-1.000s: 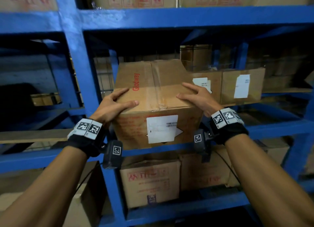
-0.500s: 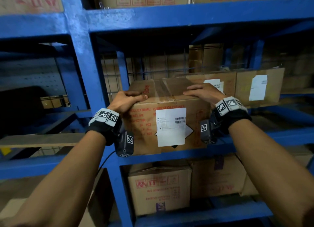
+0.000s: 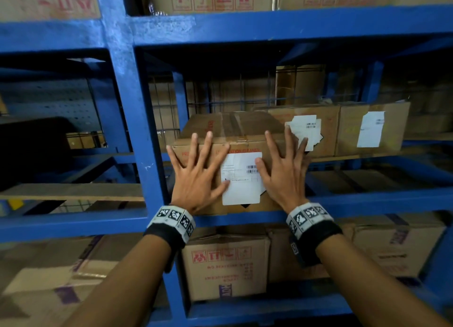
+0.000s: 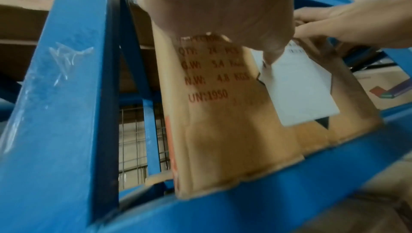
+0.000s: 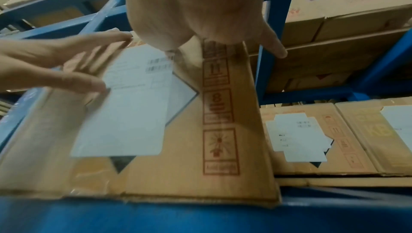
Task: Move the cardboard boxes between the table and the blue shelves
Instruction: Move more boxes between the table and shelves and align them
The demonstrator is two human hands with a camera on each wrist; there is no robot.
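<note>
Blue shelves [image 3: 220,219]: cardboard box [image 3: 235,130] at front edge; left hand [image 3: 196,177], right hand [image 3: 284,174] flat, fingers spread, pressing front; neighbouring box [image 3: 326,130] close right.

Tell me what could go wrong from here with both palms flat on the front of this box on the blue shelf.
The left hand and right hand only press the cardboard box, so it could skew if one side leads. Its right edge sits close to the neighbouring labelled box and may snag. The right thumb lies on the white shipping label, which could crease.
</note>
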